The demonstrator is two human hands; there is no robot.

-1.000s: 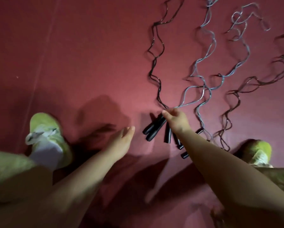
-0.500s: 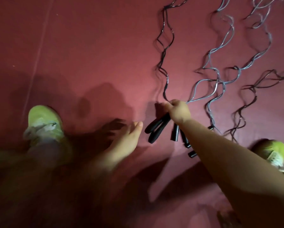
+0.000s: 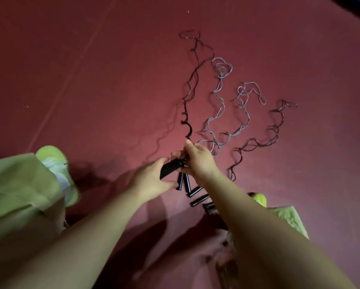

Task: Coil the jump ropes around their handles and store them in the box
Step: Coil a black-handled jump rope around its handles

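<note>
Left hand (image 3: 152,180) grips the black handles (image 3: 170,168), right hand (image 3: 198,159) pinches the black rope (image 3: 189,97) just above them, lifted off the red floor (image 3: 91,80). Light, springy, kinked cord; best held at the stiff handles while winding.

Two bare forearms reached in from the bottom edge, with no sleeves, watch or rings visible. The left hand (image 3: 152,180) and right hand (image 3: 200,161) were ungloved. The person wore light green trousers (image 3: 18,195) and lime-green shoes (image 3: 56,163) with pale laces; the right shoe (image 3: 259,200) was mostly hidden.
</note>
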